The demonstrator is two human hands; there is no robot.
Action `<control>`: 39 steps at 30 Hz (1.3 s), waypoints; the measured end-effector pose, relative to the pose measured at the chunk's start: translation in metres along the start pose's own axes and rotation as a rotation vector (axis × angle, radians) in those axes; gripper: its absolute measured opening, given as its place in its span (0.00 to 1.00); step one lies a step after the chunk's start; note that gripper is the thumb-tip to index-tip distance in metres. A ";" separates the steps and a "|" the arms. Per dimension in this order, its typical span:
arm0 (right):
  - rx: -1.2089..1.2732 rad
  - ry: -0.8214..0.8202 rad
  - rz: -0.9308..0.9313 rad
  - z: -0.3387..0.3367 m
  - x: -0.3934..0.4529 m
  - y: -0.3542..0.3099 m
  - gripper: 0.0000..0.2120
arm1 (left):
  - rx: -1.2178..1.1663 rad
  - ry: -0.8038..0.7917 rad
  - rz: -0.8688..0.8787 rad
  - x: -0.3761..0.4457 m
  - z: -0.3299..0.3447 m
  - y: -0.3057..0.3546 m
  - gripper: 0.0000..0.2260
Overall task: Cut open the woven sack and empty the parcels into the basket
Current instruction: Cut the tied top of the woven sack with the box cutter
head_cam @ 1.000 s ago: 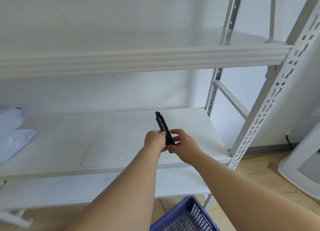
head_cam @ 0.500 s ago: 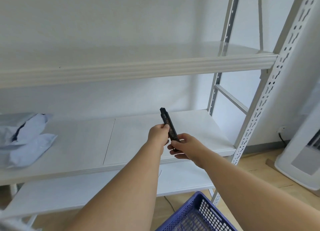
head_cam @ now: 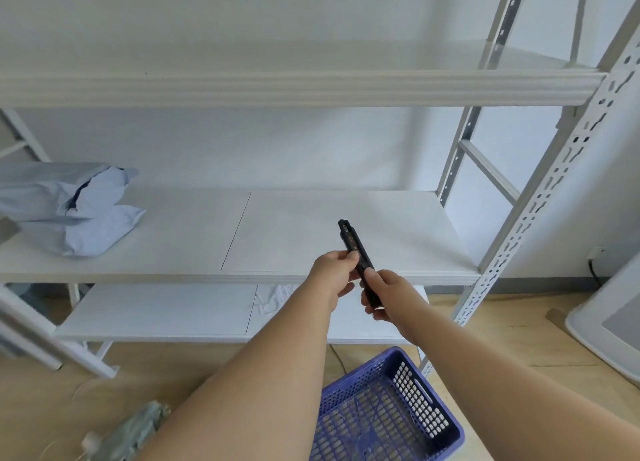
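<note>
White metal shelving (head_cam: pixel 346 90) holds two pale-blue parcels (head_cam: pixel 69 207); both hands, left (head_cam: pixel 334 275) and right (head_cam: pixel 388 296), pinch one black utility knife (head_cam: pixel 356 252); one blue perforated plastic basket (head_cam: pixel 384 412) sits below.

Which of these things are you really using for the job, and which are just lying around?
For the job:
- black utility knife, held by left hand and right hand
- blue plastic basket on the floor

Just lying about:
- light blue mailer bags on the shelf
- white metal shelving rack
- crumpled greenish bag on the floor
</note>
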State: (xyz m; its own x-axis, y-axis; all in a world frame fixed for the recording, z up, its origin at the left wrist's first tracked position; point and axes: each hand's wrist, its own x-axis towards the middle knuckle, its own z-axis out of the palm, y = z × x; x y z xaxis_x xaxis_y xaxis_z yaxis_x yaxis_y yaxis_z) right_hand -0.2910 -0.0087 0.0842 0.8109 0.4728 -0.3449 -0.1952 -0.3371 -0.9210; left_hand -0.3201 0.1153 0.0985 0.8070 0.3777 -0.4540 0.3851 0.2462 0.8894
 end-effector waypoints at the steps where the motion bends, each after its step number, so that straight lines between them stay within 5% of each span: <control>1: -0.013 0.006 0.003 -0.004 -0.002 0.005 0.18 | -0.005 -0.001 -0.008 -0.004 0.004 -0.004 0.10; 12: 0.161 -0.198 0.025 -0.011 -0.036 0.039 0.13 | 0.008 0.085 -0.062 -0.048 0.013 -0.053 0.08; 23: -0.065 -0.218 -0.003 0.042 -0.064 0.067 0.17 | -0.132 0.186 -0.039 -0.082 -0.035 -0.089 0.07; 34: 0.007 -0.258 0.080 0.220 -0.091 0.078 0.15 | -0.021 0.123 -0.127 -0.114 -0.211 -0.134 0.04; 39: -0.104 -0.221 0.066 0.282 -0.093 0.085 0.13 | -0.083 0.349 -0.201 -0.112 -0.296 -0.153 0.05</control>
State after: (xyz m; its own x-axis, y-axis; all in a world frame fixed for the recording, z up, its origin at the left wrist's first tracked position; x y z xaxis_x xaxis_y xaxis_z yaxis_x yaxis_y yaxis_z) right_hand -0.5388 0.1484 -0.0135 0.6559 0.6097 -0.4450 -0.1766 -0.4492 -0.8758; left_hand -0.6019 0.2991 -0.0024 0.5136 0.5913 -0.6217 0.4707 0.4117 0.7804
